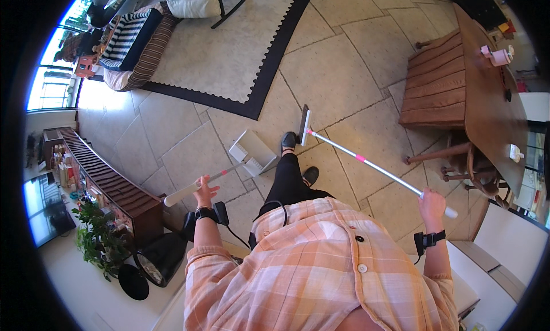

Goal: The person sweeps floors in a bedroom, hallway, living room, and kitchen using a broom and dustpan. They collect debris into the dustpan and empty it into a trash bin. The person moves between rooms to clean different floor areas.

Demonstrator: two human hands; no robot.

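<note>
My left hand (205, 194) is around the long handle (182, 195) of a dustpan, with some fingers loosely extended. The handle slants down to the pale grey dustpan (257, 146), which rests on the tiles left of my forward shoe and has comb-like teeth on its near side. My right hand (432, 206) grips the upper end of a silver broom pole (384, 173) with pink joints. The pole runs down to a white broom head (306, 127) with dark bristles, on the floor close beside my forward shoe (289, 141).
A grey mat (210, 56) with a black toothed border lies ahead. A striped pet bed (129, 38) stands at upper left. To the right is a wooden table (485, 103) with chairs. A wooden cabinet (103, 172) and a leafy plant (101, 240) are on the left.
</note>
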